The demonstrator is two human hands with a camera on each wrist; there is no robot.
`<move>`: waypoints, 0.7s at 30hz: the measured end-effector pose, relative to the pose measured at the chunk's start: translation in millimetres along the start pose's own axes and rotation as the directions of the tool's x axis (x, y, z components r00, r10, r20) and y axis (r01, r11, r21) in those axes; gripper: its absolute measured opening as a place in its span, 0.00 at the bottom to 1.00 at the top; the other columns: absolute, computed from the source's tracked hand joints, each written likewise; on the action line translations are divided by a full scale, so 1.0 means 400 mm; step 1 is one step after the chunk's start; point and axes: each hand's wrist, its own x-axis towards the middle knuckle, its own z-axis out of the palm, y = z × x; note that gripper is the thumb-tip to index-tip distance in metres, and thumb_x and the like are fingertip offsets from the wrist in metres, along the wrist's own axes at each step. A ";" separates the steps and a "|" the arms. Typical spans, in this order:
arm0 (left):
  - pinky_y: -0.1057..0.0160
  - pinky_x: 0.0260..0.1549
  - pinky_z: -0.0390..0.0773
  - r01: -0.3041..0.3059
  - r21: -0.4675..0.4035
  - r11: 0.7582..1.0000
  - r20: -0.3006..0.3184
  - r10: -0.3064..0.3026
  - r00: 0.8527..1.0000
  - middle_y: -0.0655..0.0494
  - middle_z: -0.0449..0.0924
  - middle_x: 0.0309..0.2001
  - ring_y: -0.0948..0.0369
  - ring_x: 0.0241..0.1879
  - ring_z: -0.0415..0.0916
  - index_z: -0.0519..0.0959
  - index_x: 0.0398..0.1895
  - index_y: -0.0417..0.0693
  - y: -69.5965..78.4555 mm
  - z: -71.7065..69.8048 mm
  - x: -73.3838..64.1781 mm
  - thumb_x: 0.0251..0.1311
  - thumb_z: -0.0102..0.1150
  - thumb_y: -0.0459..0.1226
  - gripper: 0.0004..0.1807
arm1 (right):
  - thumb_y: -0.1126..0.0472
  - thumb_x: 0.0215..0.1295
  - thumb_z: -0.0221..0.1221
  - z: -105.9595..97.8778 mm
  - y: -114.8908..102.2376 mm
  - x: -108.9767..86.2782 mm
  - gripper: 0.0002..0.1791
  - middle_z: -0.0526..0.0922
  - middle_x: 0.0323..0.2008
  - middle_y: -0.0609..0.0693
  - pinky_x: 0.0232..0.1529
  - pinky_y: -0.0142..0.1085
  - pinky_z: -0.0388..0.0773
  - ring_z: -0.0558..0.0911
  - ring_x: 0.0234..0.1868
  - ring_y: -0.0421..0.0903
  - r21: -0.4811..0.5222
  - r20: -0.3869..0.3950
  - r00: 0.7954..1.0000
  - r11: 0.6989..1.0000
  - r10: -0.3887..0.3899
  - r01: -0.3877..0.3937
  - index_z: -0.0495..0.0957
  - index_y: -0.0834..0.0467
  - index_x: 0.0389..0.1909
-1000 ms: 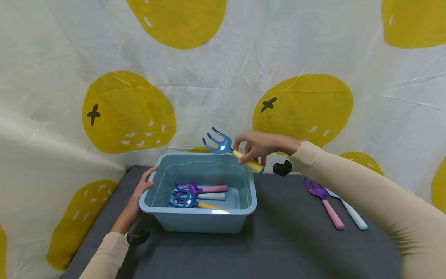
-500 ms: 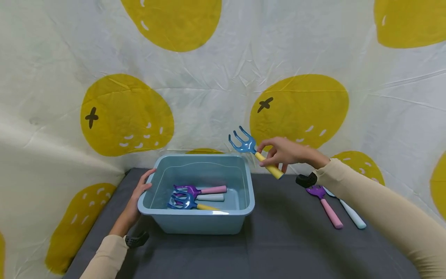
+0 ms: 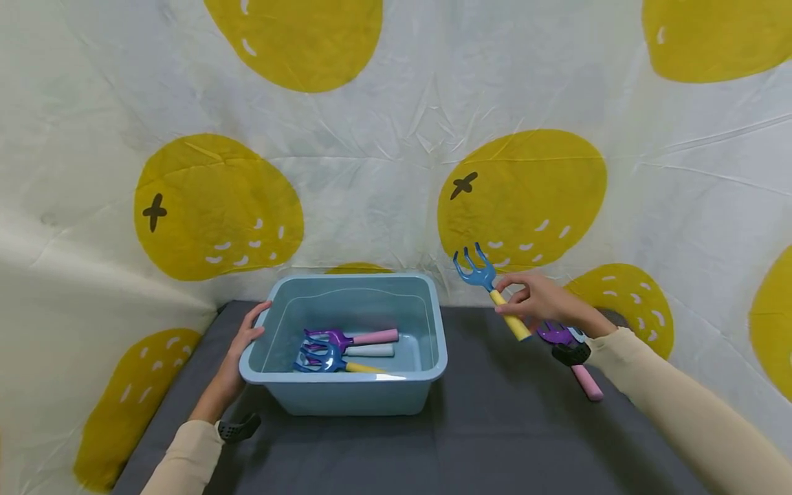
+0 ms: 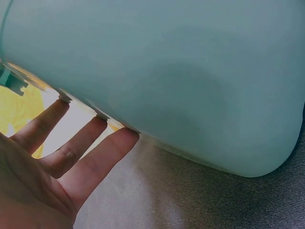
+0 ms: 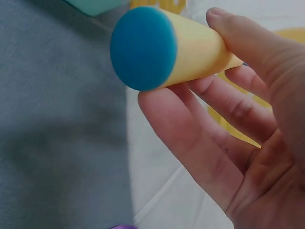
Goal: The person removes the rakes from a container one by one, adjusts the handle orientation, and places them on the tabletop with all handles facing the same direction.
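Note:
My right hand (image 3: 540,301) holds a small blue hand rake (image 3: 478,276) with a yellow handle, raised above the cloth to the right of a light-blue plastic basin (image 3: 365,397). In the right wrist view the fingers and thumb pinch the yellow handle (image 5: 198,47), whose blue end cap faces the camera. My left hand (image 3: 238,350) rests on the basin's left rim. Its fairly straight fingers (image 4: 102,160) touch the outer wall in the left wrist view. Inside the basin lie a second blue rake (image 3: 326,357), a purple rake (image 3: 337,337) with a pink handle, and a tool with a white handle (image 3: 370,350).
Behind my right wrist, a purple fork-like tool (image 3: 555,335) with a pink handle lies on the dark grey cloth (image 3: 489,440). A pale tool (image 3: 577,334) beside it is mostly covered by my arm. A white sheet with yellow shapes (image 3: 371,206) hangs behind.
My right hand has carried the blue rake from over the basin's right rim to the right and down, turning its prongs more upward. The left hand stays on the rim.

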 end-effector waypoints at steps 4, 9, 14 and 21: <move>0.31 0.67 0.54 -0.002 0.007 1.000 0.000 0.002 1.000 0.49 0.39 0.80 0.43 0.71 0.48 0.47 0.83 0.66 -0.003 0.002 0.000 0.79 0.31 0.52 0.31 | 0.54 0.68 0.68 0.012 0.064 -0.024 0.27 0.88 0.35 0.63 0.23 0.52 0.84 0.83 0.25 0.57 0.059 -0.036 0.999 0.998 0.028 -0.026 0.71 0.62 0.61; 0.31 0.67 0.55 -0.007 0.022 1.000 -0.007 0.008 1.000 0.50 0.40 0.80 0.43 0.71 0.49 0.47 0.83 0.66 -0.003 0.003 -0.001 0.79 0.31 0.52 0.31 | 0.56 0.69 0.66 0.025 0.140 -0.057 0.29 0.88 0.36 0.62 0.24 0.52 0.84 0.83 0.26 0.59 0.123 -0.076 0.994 0.990 0.075 -0.065 0.69 0.65 0.64; 0.34 0.66 0.57 -0.003 0.028 1.000 -0.013 0.003 1.000 0.50 0.40 0.80 0.45 0.70 0.50 0.47 0.83 0.66 -0.002 0.004 -0.001 0.79 0.30 0.51 0.31 | 0.53 0.69 0.67 0.048 0.213 -0.089 0.32 0.87 0.38 0.62 0.25 0.54 0.84 0.83 0.24 0.58 0.140 -0.113 0.982 0.981 0.150 -0.134 0.69 0.64 0.67; 0.32 0.67 0.56 0.005 0.018 1.000 -0.014 -0.005 1.000 0.50 0.39 0.80 0.44 0.70 0.49 0.46 0.83 0.67 0.003 0.008 -0.003 0.79 0.30 0.51 0.31 | 0.52 0.69 0.67 0.083 0.276 -0.117 0.31 0.85 0.28 0.56 0.22 0.50 0.84 0.80 0.21 0.52 0.178 -0.100 0.974 0.967 0.204 -0.184 0.71 0.64 0.64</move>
